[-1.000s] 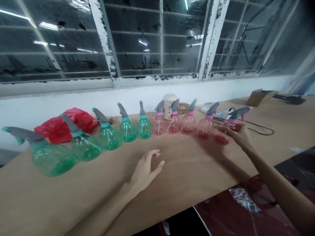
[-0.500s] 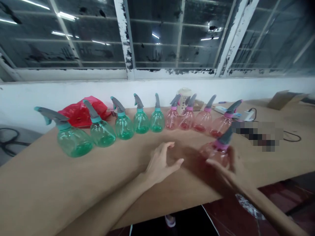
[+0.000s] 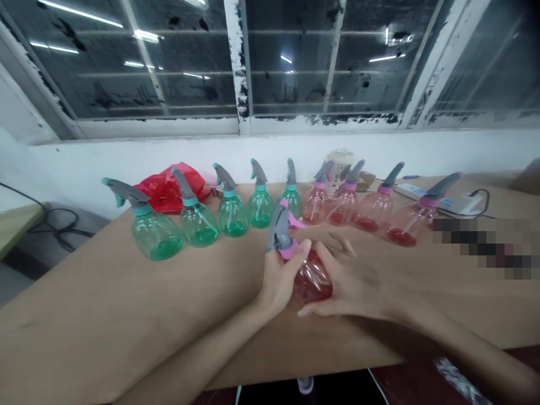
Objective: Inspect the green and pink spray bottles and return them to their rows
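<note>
Now 2 hands cup a pink spray bottle (image 3: 310, 278) with grey trigger.

I see the pink spray bottle (image 3: 313, 280) just below the middle of the frame. It has a rounded, see-through body tinted red-pink, a pink collar at the neck and a grey trigger head with a small pink lever. It leans to the left, with the head up and to the left of the body. My left hand (image 3: 279, 277) grips its neck, and my right hand (image 3: 352, 281) cups the body from the right.
</note>
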Motion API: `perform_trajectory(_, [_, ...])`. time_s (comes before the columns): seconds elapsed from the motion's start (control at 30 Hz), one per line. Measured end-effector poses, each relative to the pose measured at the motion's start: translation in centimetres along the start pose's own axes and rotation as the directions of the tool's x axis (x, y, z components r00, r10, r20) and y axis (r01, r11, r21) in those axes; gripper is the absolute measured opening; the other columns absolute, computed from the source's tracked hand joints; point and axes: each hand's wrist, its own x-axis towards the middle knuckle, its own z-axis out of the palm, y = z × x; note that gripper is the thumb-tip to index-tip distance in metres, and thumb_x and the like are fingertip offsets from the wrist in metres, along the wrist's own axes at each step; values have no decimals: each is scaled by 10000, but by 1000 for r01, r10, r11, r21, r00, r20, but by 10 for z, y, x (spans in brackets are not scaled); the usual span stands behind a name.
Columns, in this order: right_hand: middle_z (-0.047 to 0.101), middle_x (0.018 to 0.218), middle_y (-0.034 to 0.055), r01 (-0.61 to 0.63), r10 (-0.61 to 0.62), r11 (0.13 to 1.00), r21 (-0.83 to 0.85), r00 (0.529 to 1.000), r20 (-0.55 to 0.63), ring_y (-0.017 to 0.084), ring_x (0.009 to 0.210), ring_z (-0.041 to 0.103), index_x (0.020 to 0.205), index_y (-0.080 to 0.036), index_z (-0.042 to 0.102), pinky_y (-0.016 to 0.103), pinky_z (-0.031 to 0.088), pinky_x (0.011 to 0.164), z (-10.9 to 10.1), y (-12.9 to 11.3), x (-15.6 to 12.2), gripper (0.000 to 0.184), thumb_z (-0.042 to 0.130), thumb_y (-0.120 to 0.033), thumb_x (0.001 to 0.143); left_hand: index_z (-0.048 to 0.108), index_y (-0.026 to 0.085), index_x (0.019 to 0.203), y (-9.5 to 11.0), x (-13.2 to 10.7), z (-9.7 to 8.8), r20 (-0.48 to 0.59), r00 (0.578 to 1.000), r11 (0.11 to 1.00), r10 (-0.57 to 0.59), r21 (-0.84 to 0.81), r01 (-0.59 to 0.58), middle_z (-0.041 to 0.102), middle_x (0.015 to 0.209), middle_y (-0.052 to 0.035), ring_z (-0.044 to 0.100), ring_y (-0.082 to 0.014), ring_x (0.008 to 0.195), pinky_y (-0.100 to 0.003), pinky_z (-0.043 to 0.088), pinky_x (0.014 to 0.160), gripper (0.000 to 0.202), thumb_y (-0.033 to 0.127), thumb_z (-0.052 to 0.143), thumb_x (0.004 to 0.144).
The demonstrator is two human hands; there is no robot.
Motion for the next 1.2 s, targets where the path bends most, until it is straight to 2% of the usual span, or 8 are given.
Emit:
perform_trajectory(0.13, [615,1168,95,-65,53,994,92,990,134,357,1121,522,1159,-240,526,568,380,939,-11,-5,8,730,592,-738,630,577,200,1149,-5,18,-4,-136,969,954,-206,-249,167,636,1204,-40,527,-228,1199,-390,398,1036,367,282,621,794])
perform_trajectory(0.23, [667,1032,87,-144,120,981,130,978,173,324,993,594,1095,-230,565,518,436,874,-6,-3,16,621,520,-720,716,609,147,1064,-11,29,-10,-104,902,837,-420,-429,340,685,1094,-65,597,-212,1106,-359,433,1006,305,208,592,766])
perform_trajectory(0.4, [687,976,96,-286,233,912,295,951,201,300,908,638,1182,-226,555,467,477,807,5,-1,22,634,416,-704,789,638,120,960,-10,38,-15,-66,848,773,-526,-452,445,727,887,-72,684,-189,894,-319,500,911,231,161,566,744])
perform_trajectory(0.63, [707,907,75,-410,369,774,483,911,183,298,821,665,1145,-263,595,473,495,775,21,-9,22,641,372,-743,783,666,62,937,-2,37,-14,40,754,673,-656,-419,609,723,892,-145,694,-228,843,-337,549,798,275,293,565,826])
perform_trajectory(0.83, [711,952,41,-240,143,751,615,969,203,242,838,662,1129,-286,614,441,513,789,27,22,22,520,324,-638,879,670,78,930,-2,37,-18,84,718,616,-691,-453,645,725,849,-117,697,-201,778,-299,558,750,234,240,548,814])
perform_trajectory(0.93, [716,935,34,-182,142,754,632,983,113,213,859,659,987,-257,676,407,501,831,28,51,25,492,314,-581,913,668,73,934,-7,38,-23,126,704,583,-699,-470,663,724,858,-121,699,-213,790,-322,559,774,227,192,534,794])
perform_trajectory(1.1, [708,912,26,-138,268,903,408,921,-283,212,885,642,847,-224,670,390,465,861,35,93,25,308,488,-469,885,659,47,979,-17,40,-29,182,695,544,-696,-499,675,715,917,-150,691,-231,864,-345,525,860,259,203,534,813])
perform_trajectory(1.2, [702,937,31,-100,180,961,256,934,-309,211,932,627,870,-227,669,400,451,894,46,104,24,262,512,-437,881,651,33,982,-19,41,-29,208,675,520,-708,-493,697,710,880,-160,688,-248,864,-385,513,879,296,263,531,839])
